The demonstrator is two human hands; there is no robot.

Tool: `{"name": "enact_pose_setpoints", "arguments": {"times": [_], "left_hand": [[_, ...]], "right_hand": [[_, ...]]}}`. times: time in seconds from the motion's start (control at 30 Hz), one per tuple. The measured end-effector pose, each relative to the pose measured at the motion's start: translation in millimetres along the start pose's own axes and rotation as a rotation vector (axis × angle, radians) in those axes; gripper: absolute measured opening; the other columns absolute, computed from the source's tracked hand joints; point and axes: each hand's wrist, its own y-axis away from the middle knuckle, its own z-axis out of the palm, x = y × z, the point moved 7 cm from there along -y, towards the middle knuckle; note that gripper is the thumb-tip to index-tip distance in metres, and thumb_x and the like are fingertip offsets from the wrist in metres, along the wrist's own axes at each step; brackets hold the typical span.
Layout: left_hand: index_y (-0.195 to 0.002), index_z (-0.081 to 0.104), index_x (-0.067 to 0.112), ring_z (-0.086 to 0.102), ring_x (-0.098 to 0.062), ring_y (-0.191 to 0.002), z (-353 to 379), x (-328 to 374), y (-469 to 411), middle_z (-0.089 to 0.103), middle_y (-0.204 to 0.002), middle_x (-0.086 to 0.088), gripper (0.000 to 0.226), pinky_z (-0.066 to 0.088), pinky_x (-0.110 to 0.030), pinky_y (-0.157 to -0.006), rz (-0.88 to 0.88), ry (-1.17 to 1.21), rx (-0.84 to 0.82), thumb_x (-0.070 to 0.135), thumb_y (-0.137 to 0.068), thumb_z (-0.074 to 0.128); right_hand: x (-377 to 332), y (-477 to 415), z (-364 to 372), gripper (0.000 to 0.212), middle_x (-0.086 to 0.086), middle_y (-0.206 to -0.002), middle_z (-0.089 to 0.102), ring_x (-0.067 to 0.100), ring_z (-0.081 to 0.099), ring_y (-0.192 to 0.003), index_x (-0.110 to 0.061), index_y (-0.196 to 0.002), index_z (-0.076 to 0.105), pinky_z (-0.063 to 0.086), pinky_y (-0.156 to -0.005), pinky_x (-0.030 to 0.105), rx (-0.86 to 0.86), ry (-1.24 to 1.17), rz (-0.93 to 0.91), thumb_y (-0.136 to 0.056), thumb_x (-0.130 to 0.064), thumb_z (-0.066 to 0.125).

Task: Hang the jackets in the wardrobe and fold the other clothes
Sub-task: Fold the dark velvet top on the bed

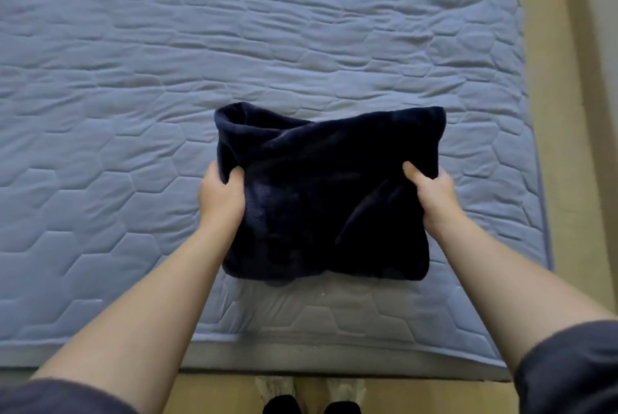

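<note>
We count one piece of clothing: a single dark navy garment [321, 199], folded into a rough rectangle. We count one bed [301, 355] with one quilted blue cover [167, 79] on it. We count two hands, the left hand [220, 196] and the right hand [431, 196], and two bare forearms, the left forearm [143, 306] and the right forearm [501, 280]. We count two dark sleeves, the left sleeve [60, 397] and the right sleeve [568, 370]. At the bottom edge we count two feet in pale footwear, the left foot [276, 387] and the right foot [346, 387]. We count one tan floor [548, 112].
</note>
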Motion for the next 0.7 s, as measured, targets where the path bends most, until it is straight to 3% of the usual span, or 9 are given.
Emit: {"name": "enact_pose_setpoints", "arguments": {"times": [0.1,0.17,0.23,0.3,0.37,0.43,0.5,0.6,0.7], "left_hand": [[-0.111,0.060,0.002,0.054,-0.038,-0.109,20.0,-25.4,-31.4,0.061,-0.117,-0.021,0.036,0.042,-0.040,-0.092,-0.161,-0.227,-0.062,0.027,-0.097,0.038],[-0.122,0.056,0.000,0.051,-0.040,-0.116,30.2,-41.5,-47.9,0.055,-0.128,-0.023,0.044,0.040,-0.040,-0.098,-0.337,-0.304,-0.070,0.031,-0.097,0.037],[-0.127,0.048,0.002,0.049,-0.038,-0.119,29.5,-38.9,-53.6,0.052,-0.132,-0.021,0.043,0.038,-0.038,-0.095,-0.381,-0.359,-0.014,0.031,-0.096,0.041],[-0.117,0.044,0.008,0.051,-0.034,-0.113,14.1,-12.8,-45.4,0.053,-0.124,-0.015,0.030,0.038,-0.036,-0.086,-0.132,-0.362,0.115,0.026,-0.092,0.047],[-0.110,0.048,0.007,0.049,-0.029,-0.107,-4.2,29.9,-23.4,0.052,-0.115,-0.012,0.026,0.037,-0.037,-0.086,0.353,-0.393,0.185,0.018,-0.088,0.052],[-0.107,0.055,0.006,0.050,-0.026,-0.106,-2.9,57.1,3.1,0.056,-0.113,-0.010,0.026,0.035,-0.034,-0.088,0.748,-0.507,0.085,0.013,-0.082,0.052],[-0.108,0.062,0.006,0.053,-0.026,-0.112,15.3,63.4,19.8,0.061,-0.117,-0.010,0.032,0.039,-0.037,-0.093,0.956,-0.642,-0.083,0.017,-0.082,0.047],[-0.130,0.054,0.003,0.047,-0.036,-0.128,55.5,39.7,17.6,0.052,-0.135,-0.021,0.065,0.038,-0.047,-0.103,0.850,-0.920,-0.307,0.045,-0.087,0.028],[-0.153,0.006,0.022,0.006,-0.040,-0.144,87.0,-4.3,-21.7,0.001,-0.158,-0.020,0.083,0.014,-0.052,-0.115,0.572,-1.146,-0.406,0.070,-0.085,0.020]], "right_hand": [[5.7,-21.7,10.3,0.021,0.007,-0.101,0.064,0.018,0.059,-0.089,-0.010,-0.107,0.059,0.047,-0.071,0.024,0.066,0.240,-0.105,-0.089,-0.020,0.063],[14.5,-34.3,19.1,0.035,0.008,-0.108,0.062,0.021,0.058,-0.095,-0.008,-0.115,0.054,0.042,-0.077,0.025,0.107,0.360,-0.124,-0.087,-0.025,0.065],[13.4,-35.9,21.7,0.050,0.009,-0.120,0.058,0.025,0.056,-0.107,-0.011,-0.128,0.043,0.039,-0.083,0.027,0.179,0.489,-0.148,-0.086,-0.027,0.064],[-1.9,-19.8,22.1,0.060,0.010,-0.134,0.047,0.027,0.048,-0.120,-0.015,-0.138,0.035,0.037,-0.094,0.034,0.248,0.683,-0.293,-0.084,-0.021,0.061],[-24.7,9.8,32.1,0.068,0.010,-0.145,0.038,0.028,0.038,-0.132,-0.014,-0.142,0.034,0.031,-0.104,0.043,0.260,0.908,-0.545,-0.079,-0.016,0.059],[-35.2,36.8,53.5,0.070,0.011,-0.150,0.034,0.029,0.031,-0.139,-0.012,-0.143,0.036,0.025,-0.110,0.048,0.155,1.027,-0.759,-0.075,-0.018,0.054],[-30.2,55.7,83.7,0.068,0.013,-0.153,0.030,0.031,0.026,-0.142,-0.009,-0.143,0.036,0.021,-0.112,0.050,-0.058,1.095,-0.861,-0.078,-0.023,0.047],[3.3,56.3,121.6,0.065,0.017,-0.154,0.026,0.033,0.022,-0.143,-0.007,-0.144,0.035,0.026,-0.112,0.054,-0.265,1.272,-0.850,-0.085,-0.034,0.031],[33.9,21.3,136.8,0.067,0.014,-0.154,0.027,0.030,0.027,-0.142,-0.015,-0.145,0.037,0.028,-0.104,0.067,-0.203,1.460,-0.792,-0.084,-0.043,0.029]]}}
